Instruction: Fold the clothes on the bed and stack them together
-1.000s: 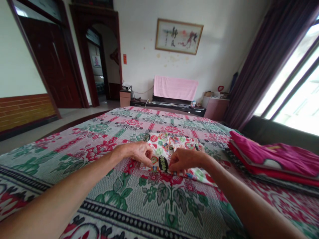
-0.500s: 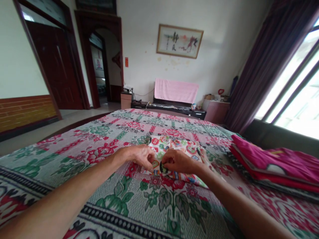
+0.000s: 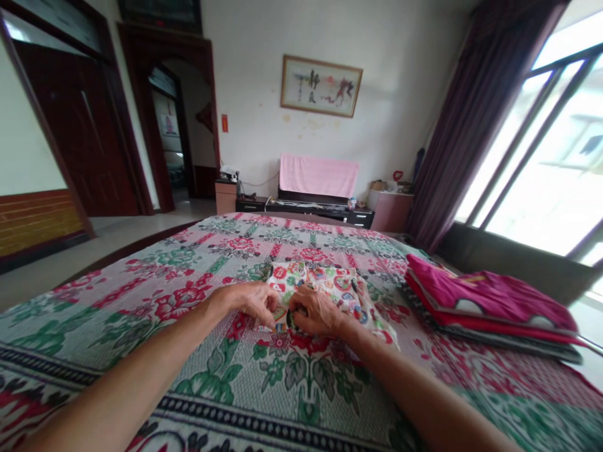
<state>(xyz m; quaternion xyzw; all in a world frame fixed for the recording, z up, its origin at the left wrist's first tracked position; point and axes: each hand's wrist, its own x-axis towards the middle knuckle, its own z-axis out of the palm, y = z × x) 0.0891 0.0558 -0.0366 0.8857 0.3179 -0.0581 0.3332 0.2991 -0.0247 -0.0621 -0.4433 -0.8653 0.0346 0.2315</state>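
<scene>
A small white garment with a busy red and green print lies flat on the flowered bedspread. My left hand rests at its near left edge, fingers curled and pinching the cloth. My right hand sits just beside it, thumb and fingers pressed together on the same near edge. The two hands almost touch. What lies under the fingers is hidden.
A stack of folded pink and red clothes lies on the bed at the right. Beyond the bed stand a low cabinet with a pink towel, a doorway at left, and dark curtains beside a bright window.
My right hand has slid left along the garment's near edge until it nearly meets the left hand. The view has shifted slightly right.
</scene>
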